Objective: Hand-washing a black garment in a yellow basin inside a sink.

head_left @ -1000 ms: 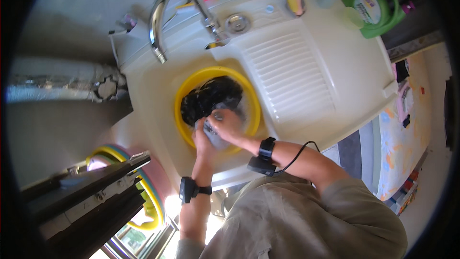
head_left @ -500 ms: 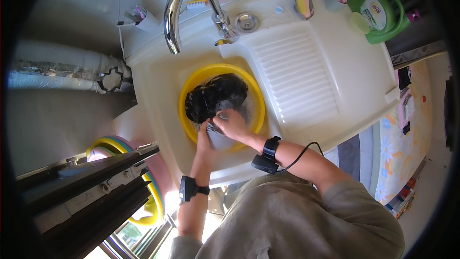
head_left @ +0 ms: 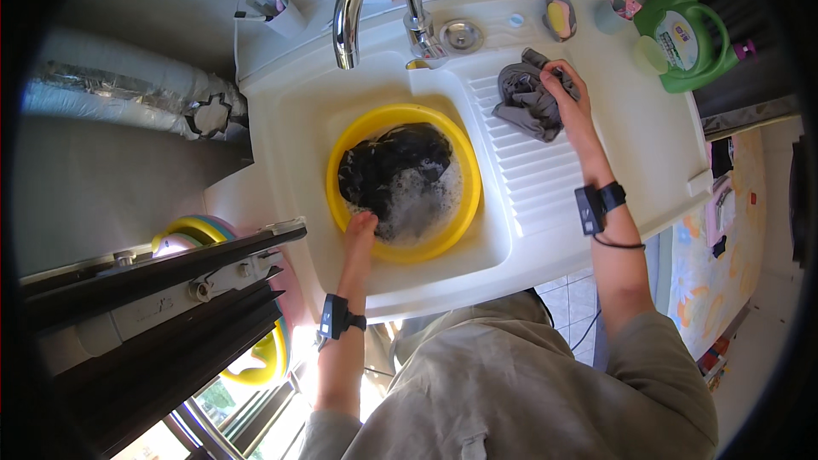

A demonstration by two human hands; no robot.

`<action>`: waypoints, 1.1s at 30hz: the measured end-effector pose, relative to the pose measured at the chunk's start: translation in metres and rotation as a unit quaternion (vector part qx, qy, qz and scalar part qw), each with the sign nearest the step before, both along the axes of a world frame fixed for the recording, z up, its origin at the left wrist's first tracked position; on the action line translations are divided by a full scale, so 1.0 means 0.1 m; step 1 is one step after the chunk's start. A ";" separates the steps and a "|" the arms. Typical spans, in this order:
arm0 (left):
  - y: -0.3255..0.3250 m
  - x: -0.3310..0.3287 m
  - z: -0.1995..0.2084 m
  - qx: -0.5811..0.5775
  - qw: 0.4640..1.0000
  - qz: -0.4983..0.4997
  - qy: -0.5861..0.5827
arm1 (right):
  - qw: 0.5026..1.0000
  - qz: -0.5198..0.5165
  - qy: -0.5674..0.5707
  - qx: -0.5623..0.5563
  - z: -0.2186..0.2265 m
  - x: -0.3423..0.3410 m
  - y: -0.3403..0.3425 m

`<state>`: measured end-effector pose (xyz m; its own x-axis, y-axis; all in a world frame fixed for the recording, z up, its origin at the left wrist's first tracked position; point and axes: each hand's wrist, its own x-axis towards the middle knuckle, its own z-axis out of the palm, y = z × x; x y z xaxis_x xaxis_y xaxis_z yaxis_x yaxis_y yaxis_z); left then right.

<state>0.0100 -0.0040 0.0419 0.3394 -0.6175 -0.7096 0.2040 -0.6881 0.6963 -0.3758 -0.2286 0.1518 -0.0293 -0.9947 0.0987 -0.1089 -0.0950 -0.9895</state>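
"Where's the bunched grey cloth (head_left: 521,106), measured from the yellow basin (head_left: 474,183)?"

"Right of the basin and farther from the person, on the ribbed washboard (head_left: 545,187). The right hand (head_left: 569,94) has its fingers curled on the cloth's right-hand edge, so I'd call that a grasp."

"Why put it there?"

"Probably because the ridges give purchase and let water run off. The basin seems to sit inside the sink bowl (head_left: 294,145) so that spills are caught."

"And the left hand (head_left: 361,230)?"

"At the basin's near-left rim, fingers bent. I can't tell whether it grips the rim, pinches fabric or merely rests; steadying the basin is a fair guess."

"What's in the basin?"

"Sudsy water (head_left: 417,209) on its near-right side, and a wet-looking black cloth (head_left: 379,170) heaped toward its far-left side. That black one lies just beyond the left fingertips, well apart from the right hand. The grey one touches the right hand, well apart from the left."
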 end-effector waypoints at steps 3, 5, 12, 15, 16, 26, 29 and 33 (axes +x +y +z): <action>-0.14 -0.03 -0.20 -0.017 0.994 -0.054 -0.098 | 0.979 -0.021 0.199 -0.047 -0.18 -0.28 -0.07; -0.22 0.02 -0.43 -0.077 0.988 -0.066 -0.117 | 0.914 -0.044 0.366 -0.168 -0.17 -0.31 -0.05; -0.61 -0.20 -0.48 0.009 0.935 -0.081 -0.345 | 0.867 -0.075 0.413 -0.266 0.25 0.52 0.61; -0.64 -0.11 -0.59 0.018 0.937 -0.112 -0.329 | 0.871 0.045 0.441 -0.210 0.03 0.50 0.67; -0.64 -0.09 -0.62 0.014 0.938 -0.115 -0.326 | 0.865 0.037 0.453 -0.213 0.02 0.57 0.74; -0.34 0.00 -0.74 -0.040 0.923 -0.202 -0.324 | 0.793 -0.030 0.582 -0.177 -0.08 0.86 -0.26; -0.42 -0.13 -0.53 -0.022 0.946 -0.215 -0.241 | 0.768 0.058 0.638 -0.011 -0.14 0.72 -0.51; -0.27 0.07 -0.59 -0.079 0.930 -0.219 -0.283 | 0.815 0.159 0.524 -0.189 0.29 0.51 0.04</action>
